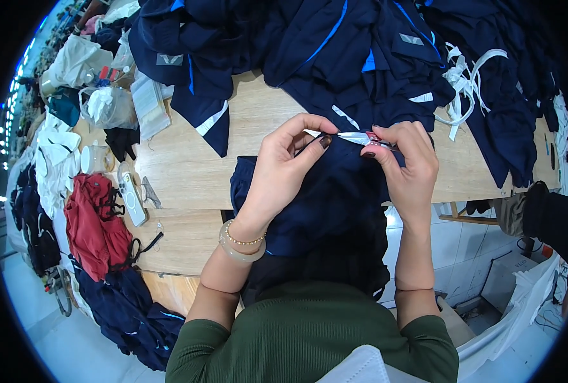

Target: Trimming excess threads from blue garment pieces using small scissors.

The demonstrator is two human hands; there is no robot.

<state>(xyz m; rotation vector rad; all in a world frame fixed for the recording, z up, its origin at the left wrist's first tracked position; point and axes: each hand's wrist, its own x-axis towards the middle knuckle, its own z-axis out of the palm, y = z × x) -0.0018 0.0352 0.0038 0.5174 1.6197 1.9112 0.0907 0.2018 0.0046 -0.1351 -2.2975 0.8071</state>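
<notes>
My right hand (pixel 408 159) is closed around a pair of thread snips (pixel 355 136) with silver blades and a red part at the handle. The blades point left, toward the fingertips of my left hand (pixel 287 159). Thumb and forefinger of that hand are pinched together at the blade tip, on a small dark piece too fine to make out. Below both hands a navy garment (pixel 322 198) lies over the table edge and my lap.
More navy garments (pixel 245 38) with bright blue piping are heaped along the far side. White strips (pixel 466 83) lie on the right pile. At left are a red bag-like cloth item (pixel 95 223), a white phone (pixel 132 199), a plastic cup (pixel 94 158) and a clear bag (pixel 108 107) on the wooden table (pixel 188 172).
</notes>
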